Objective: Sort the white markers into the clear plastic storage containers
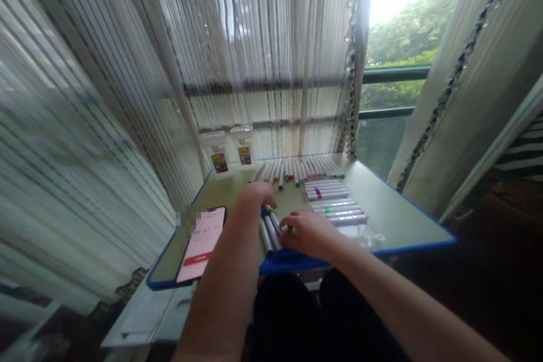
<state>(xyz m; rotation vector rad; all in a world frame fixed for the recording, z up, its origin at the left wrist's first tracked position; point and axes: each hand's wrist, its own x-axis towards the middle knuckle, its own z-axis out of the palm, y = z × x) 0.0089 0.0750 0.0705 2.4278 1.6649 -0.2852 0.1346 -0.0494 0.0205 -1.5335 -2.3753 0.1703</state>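
Head view, near to far: loose markers (270, 230) — at the table's (399, 226) near edge, long axes running away from the person, far ends leaning left, blue and green there. Right hand (303, 229): part-curled beside them; grip, cannot tell. Left hand (259, 192): bent over their far ends; grip, likewise unclear. Phone (202, 246): left. Marker sets (333, 201): right, lying crosswise. Marker row (299, 169) — far edge, fanned, coloured ends nearward.
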